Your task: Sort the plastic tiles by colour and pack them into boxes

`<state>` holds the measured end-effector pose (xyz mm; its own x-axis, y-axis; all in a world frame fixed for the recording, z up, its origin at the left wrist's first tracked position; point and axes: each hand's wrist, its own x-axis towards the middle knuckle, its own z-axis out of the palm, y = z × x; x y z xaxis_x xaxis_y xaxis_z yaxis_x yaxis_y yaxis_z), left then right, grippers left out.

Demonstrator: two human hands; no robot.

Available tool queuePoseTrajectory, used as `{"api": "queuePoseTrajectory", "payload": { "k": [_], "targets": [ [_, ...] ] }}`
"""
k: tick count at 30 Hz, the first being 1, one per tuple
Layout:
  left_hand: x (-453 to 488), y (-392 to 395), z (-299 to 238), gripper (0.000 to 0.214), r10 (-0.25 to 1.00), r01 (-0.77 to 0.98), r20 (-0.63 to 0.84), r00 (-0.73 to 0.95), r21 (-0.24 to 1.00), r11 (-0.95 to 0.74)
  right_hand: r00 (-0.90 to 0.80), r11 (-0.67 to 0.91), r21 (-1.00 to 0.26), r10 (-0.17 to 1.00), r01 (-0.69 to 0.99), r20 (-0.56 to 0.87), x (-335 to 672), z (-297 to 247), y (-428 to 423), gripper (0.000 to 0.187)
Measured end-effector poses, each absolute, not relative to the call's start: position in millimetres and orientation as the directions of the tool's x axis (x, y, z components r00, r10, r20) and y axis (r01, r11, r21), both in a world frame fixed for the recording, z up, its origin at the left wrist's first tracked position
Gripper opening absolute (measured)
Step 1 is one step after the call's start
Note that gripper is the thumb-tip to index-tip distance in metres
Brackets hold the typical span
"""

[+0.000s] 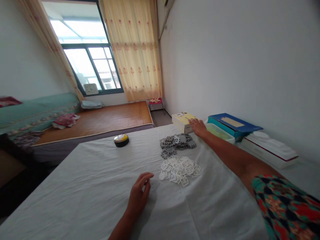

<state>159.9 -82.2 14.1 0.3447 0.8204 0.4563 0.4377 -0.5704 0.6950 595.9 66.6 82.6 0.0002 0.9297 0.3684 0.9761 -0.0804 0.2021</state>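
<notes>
My right hand point(198, 127) reaches out to the far side of the table, its fingers lying on the right end of a yellow and white cardboard box point(180, 122). Near the middle of the cloth, my left hand point(140, 190) hovers or rests with loosely bent fingers, thumb and forefinger apart and nothing between them. To its right spreads a pile of small white openwork plastic pieces point(178, 169). Behind that pile lies a heap of grey toothed, gear-like pieces point(175, 143). A round black and yellow roll, perhaps tape point(121, 140), sits at the far left.
A white cloth point(100, 186) covers the table. Along the wall on the right stand a clear plastic tub point(220, 132), a blue box point(232, 123) and a white case with a red line point(270, 148). Beyond the table is a low bed point(117, 115).
</notes>
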Motion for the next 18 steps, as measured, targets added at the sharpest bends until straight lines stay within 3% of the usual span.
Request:
{"api": "queuePoseTrajectory", "payload": {
  "k": [5,9,14,18],
  "targets": [
    [153,-84,3,0.029,0.832,0.455,0.431,0.349,0.698,-0.553,-0.163,0.037,0.313,0.907,0.949,0.388,600,53,106,0.072],
    [156,-87,6,0.029,0.837,0.447,0.383,0.392,0.716,-0.537,-0.351,0.194,0.446,0.885,0.874,0.305,606,33,124,0.067],
    [158,-86,8,0.030,0.841,0.428,0.362,0.402,0.737,-0.522,-0.421,0.210,0.534,0.853,0.819,0.310,613,28,129,0.050],
    [158,-86,9,0.031,0.835,0.409,0.362,0.416,0.746,-0.526,-0.474,0.227,0.566,0.814,0.793,0.337,619,46,133,0.048]
  ]
}}
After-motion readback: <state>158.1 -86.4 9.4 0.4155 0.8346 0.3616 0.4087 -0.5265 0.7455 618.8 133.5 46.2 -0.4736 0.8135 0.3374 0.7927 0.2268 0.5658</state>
